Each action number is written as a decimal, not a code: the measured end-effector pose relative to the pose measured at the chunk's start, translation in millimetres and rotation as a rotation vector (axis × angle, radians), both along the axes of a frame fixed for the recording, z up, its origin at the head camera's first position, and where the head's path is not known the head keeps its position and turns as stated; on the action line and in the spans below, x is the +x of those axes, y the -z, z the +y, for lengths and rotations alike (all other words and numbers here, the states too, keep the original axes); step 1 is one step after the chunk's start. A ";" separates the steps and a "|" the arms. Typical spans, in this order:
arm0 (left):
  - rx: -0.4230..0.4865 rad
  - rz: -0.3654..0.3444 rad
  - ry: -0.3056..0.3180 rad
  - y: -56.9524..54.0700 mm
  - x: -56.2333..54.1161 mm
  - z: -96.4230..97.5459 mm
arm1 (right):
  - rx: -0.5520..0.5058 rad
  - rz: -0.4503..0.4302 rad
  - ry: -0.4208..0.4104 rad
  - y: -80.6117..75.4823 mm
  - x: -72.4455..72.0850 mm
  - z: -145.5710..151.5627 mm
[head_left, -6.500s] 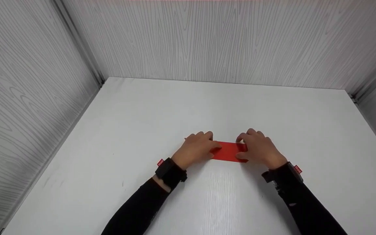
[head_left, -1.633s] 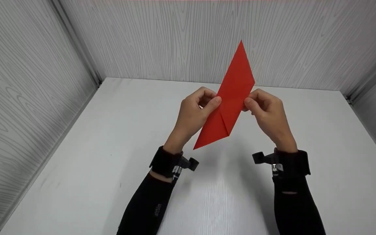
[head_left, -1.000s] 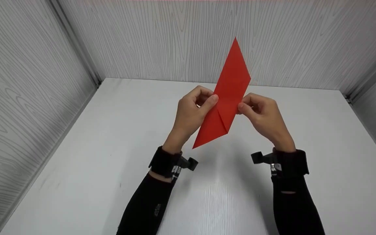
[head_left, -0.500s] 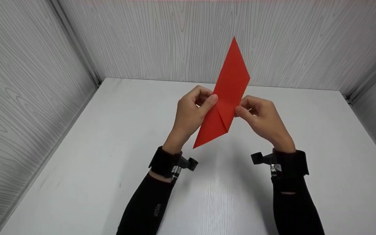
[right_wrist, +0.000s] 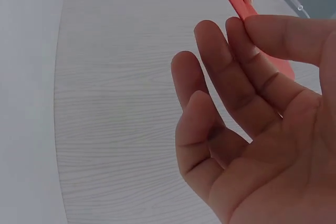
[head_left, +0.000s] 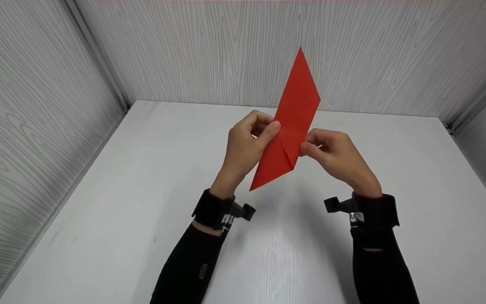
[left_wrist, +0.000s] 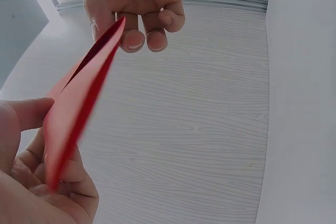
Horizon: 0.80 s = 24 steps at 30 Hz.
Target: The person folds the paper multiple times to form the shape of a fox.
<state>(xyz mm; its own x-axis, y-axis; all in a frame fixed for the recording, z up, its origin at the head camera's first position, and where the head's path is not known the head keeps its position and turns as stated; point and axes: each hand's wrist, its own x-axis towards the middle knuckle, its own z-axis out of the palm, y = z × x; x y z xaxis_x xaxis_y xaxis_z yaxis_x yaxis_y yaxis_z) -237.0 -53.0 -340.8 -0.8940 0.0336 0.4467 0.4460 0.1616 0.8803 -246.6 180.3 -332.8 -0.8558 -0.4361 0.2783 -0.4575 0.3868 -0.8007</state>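
A folded sheet of red paper point(head_left: 297, 114), long and pointed at both ends, is held tilted in the air above the white table. My left hand point(head_left: 245, 145) pinches its left edge near the middle, thumb on the near face. On the lower right edge, the thumb and index finger of my right hand point(head_left: 338, 156) pinch the paper just above its lower right corner. A slanting flap edge shows on the lower half. In the left wrist view the red paper point(left_wrist: 81, 98) is seen nearly edge-on, its layers parted by a dark slit.
The white table point(head_left: 184, 147) spreads beneath both hands. Grey wood-grain panels stand at the back point(head_left: 209, 50), left and right. Each wrist wears a black strap with a small camera.
From lying flat on the table, the paper has been lifted and now shows its pointed shape. Lately my right hand has slid down along its right edge while my left hand stays nearly still.
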 end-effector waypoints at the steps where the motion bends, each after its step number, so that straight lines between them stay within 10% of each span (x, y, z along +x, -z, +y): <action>1: 0.002 -0.002 0.001 -0.2 0.3 0.1 | 0.006 0.003 -0.001 0.0 -0.2 0.0; 24: 0.003 -0.040 -0.023 1.3 -1.6 0.6 | 0.081 -0.081 -0.048 -0.7 1.5 2.2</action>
